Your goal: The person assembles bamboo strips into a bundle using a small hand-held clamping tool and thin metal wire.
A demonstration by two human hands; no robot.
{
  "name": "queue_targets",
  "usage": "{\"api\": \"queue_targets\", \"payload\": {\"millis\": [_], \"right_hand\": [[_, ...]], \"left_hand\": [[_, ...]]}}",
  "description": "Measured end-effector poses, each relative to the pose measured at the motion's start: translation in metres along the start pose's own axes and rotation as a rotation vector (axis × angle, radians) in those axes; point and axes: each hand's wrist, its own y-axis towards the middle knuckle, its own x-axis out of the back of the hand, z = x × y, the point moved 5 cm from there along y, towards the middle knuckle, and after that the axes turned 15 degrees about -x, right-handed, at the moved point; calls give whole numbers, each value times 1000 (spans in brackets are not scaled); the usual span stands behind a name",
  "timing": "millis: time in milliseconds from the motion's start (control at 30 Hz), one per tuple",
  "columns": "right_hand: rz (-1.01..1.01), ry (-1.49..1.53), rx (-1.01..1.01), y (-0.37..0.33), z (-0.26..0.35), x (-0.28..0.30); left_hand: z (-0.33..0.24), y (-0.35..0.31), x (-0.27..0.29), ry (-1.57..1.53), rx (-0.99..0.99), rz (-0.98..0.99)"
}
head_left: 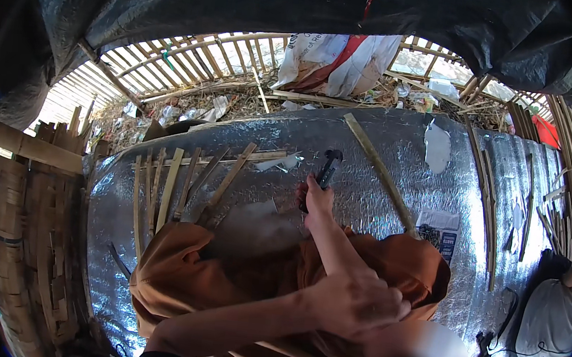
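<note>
My right hand [317,199] is closed round the dark handle of a hammer [329,169], whose black head points away from me just above the silvery mat. From the lower left my left forearm crosses over, and my left hand [357,301] lies on my right forearm with its fingers curled. What is under its fingers is mostly hidden. Beyond my right knee a long bamboo strip [381,171] slants across the mat. Several shorter bamboo strips [168,187] lie fanned out past my left knee. My legs, in brown cloth, are folded beneath my arms.
The silvery mat [291,130] spreads around me. Bamboo strips [483,192] and a printed paper piece [437,229] lie at right. Another person in grey [557,318] sits at far right. A woven bamboo panel [29,235] stands left; a white sack [340,62] hangs behind, dark sheeting [283,4] overhead.
</note>
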Motion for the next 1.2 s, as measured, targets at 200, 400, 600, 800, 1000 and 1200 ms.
{"api": "queue_targets", "payload": {"millis": [200,400,600,800,1000,1200], "right_hand": [[16,161,72,-42,32,-24],[-71,100,53,-31,34,-9],[-23,-36,72,-35,28,-19],[-1,-34,79,-37,29,-21],[58,-30,72,-33,30,-20],[21,-50,84,-35,28,-24]], "left_hand": [[235,-158,126,849,732,302],[266,-222,108,969,816,513],[273,-207,106,919,850,567],[282,-203,119,845,897,728],[284,-196,119,810,918,690],[263,-209,114,899,764,505]]}}
